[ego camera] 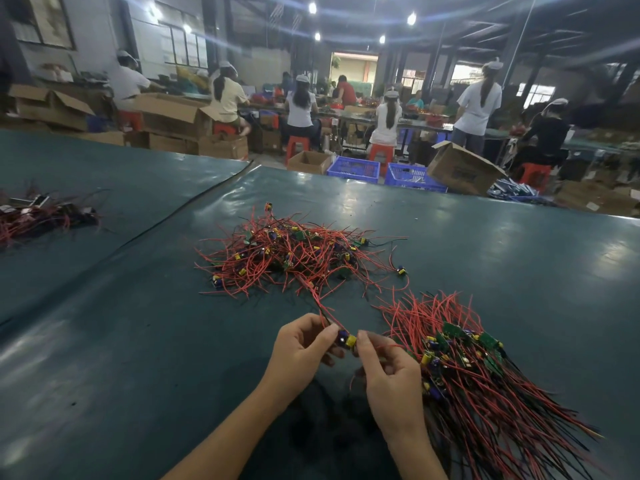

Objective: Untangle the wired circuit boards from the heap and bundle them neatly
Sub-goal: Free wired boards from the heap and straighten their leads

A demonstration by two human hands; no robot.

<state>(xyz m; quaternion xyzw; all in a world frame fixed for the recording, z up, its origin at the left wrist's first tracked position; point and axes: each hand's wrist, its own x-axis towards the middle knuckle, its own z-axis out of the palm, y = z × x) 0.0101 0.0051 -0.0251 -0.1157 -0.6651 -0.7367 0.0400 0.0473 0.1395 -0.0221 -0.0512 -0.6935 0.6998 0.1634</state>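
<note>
Sitting on a big green table [138,323] with loads of bare room at 9 o'clock and the far edge up at 12. Roughly half done, I'd guess: the tangled heap [294,258] at 12 is sizeable, the combed bundle [478,368] at 3 looks similar. Left hand [301,344] and right hand [388,368] both pinch one small board [346,341], its wires trailing into the heap.
</note>
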